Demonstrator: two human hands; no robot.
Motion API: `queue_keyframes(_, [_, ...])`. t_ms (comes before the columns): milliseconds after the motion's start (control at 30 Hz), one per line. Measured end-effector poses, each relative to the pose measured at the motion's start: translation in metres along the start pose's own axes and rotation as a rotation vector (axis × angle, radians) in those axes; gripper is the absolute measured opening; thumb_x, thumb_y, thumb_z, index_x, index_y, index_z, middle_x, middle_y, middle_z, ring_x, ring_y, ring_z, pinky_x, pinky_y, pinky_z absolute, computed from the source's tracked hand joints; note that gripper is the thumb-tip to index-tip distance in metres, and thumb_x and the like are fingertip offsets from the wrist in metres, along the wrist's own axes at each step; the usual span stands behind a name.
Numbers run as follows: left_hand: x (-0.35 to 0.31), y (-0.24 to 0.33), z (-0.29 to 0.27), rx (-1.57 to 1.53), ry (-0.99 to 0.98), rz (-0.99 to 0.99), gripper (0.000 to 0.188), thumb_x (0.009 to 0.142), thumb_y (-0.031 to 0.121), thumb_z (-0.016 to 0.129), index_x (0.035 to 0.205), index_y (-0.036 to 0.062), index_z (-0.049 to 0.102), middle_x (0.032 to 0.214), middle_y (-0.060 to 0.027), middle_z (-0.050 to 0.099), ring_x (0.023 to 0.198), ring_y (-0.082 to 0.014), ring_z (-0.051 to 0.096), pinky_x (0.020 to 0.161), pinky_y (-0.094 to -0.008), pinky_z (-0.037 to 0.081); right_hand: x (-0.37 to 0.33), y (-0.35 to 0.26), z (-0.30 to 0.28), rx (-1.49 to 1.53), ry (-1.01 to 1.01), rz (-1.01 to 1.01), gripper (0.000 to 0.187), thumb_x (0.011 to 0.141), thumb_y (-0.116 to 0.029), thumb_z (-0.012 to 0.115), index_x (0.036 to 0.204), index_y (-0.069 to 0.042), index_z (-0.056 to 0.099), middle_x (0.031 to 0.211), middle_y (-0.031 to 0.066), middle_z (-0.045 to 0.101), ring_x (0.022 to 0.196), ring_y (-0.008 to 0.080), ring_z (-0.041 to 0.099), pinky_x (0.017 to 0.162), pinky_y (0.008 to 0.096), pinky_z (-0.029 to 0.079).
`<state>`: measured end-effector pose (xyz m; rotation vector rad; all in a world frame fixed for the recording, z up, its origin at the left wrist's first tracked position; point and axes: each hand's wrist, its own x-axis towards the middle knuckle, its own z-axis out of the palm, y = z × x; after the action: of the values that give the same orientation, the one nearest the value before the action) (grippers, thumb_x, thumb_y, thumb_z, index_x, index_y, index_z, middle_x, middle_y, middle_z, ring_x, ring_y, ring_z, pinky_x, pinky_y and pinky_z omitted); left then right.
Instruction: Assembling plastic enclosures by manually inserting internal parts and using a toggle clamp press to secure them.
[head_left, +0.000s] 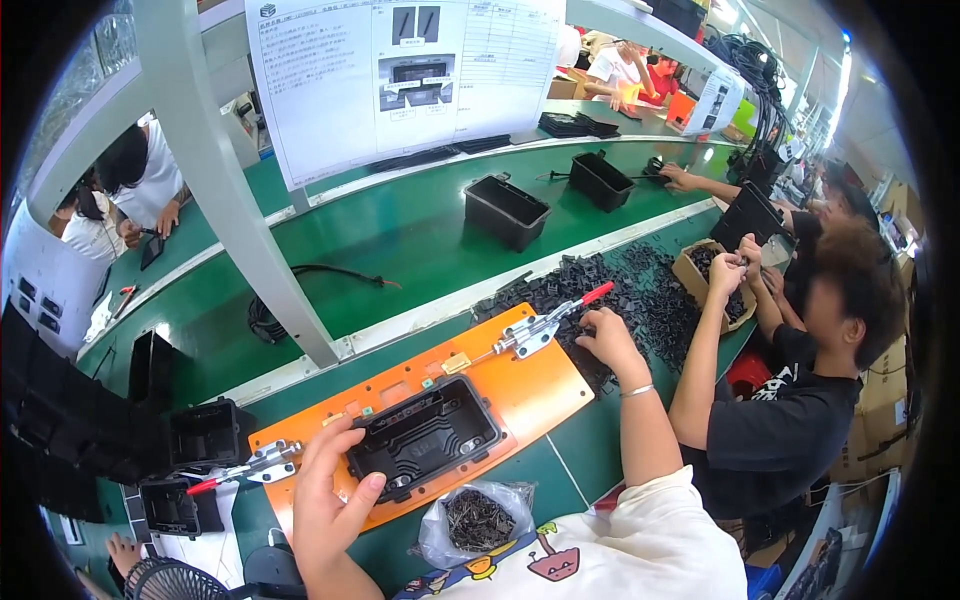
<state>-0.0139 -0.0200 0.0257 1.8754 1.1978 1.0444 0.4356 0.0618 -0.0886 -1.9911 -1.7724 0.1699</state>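
Note:
A black plastic box (430,440), open side up, sits in an orange fixture plate (555,385). My left hand (330,490) is at the box's left end, thumb and fingers spread apart, fingertips at its rim. My right hand (608,342) reaches to the edge of a heap of small black parts (560,285), just below a toggle clamp (535,332) with a red handle. Its fingers are curled together; whatever they hold is hidden. A second red-handled toggle clamp (262,465) is at the plate's left end. A plastic bag of small dark pieces, maybe screws (478,520), lies in front of the plate.
Two black boxes (507,212) (600,180) and a black cable (265,320) lie on the green conveyor (400,235) beyond a white post (235,180). More black boxes (205,435) stand at left above a fan (180,580). A co-worker (800,400) handles parts over a carton (690,275) at right.

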Motion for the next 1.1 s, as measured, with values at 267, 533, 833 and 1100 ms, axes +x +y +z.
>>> queue_keyframes(267, [0.000,0.003,0.002,0.016,0.037,0.019,0.041,0.077,0.013,0.072,0.111,-0.0041,0.059,0.124,-0.0208,0.055,0.118,-0.0325,0.052,0.101,-0.0391,0.038,-0.017,-0.022,-0.040,0.863,-0.071,0.191,0.019,0.076,0.001,0.070,0.089,-0.003,0.057,0.082,0.0056,0.063,0.066,0.0096,0.059,0.056,0.0210,0.047])
queue_keyframes(533, [-0.003,0.005,0.057,-0.403,-0.105,-0.120,0.038,0.074,-0.002,0.074,0.109,-0.0024,0.060,0.097,-0.0101,0.062,0.083,-0.0130,0.061,0.073,-0.0234,0.050,-0.076,-0.183,-0.024,1.572,-0.655,-0.024,0.022,0.077,0.009,0.068,0.092,-0.001,0.056,0.094,0.0120,0.062,0.077,0.0161,0.064,0.066,0.0260,0.055])
queue_keyframes(833, [-0.006,-0.012,0.043,-0.716,0.054,-0.169,0.017,0.082,-0.004,0.068,0.097,-0.0034,0.060,0.086,-0.0059,0.062,0.078,-0.0129,0.066,0.065,-0.0227,0.053,-0.073,-0.226,-0.003,1.567,-0.880,0.082,0.017,0.090,0.000,0.058,0.106,0.005,0.061,0.095,0.0172,0.067,0.078,0.0221,0.069,0.068,0.0299,0.058])
queue_keyframes(1100, [-0.001,-0.019,0.035,-0.924,0.034,-0.211,0.011,0.088,-0.003,0.062,0.097,0.0002,0.056,0.092,-0.0041,0.060,0.084,-0.0096,0.058,0.076,-0.0235,0.049,-0.062,-0.215,0.002,1.611,-0.675,0.091,0.017,0.094,-0.014,0.058,0.107,-0.003,0.057,0.104,0.0142,0.068,0.088,0.0130,0.064,0.075,0.0241,0.050])
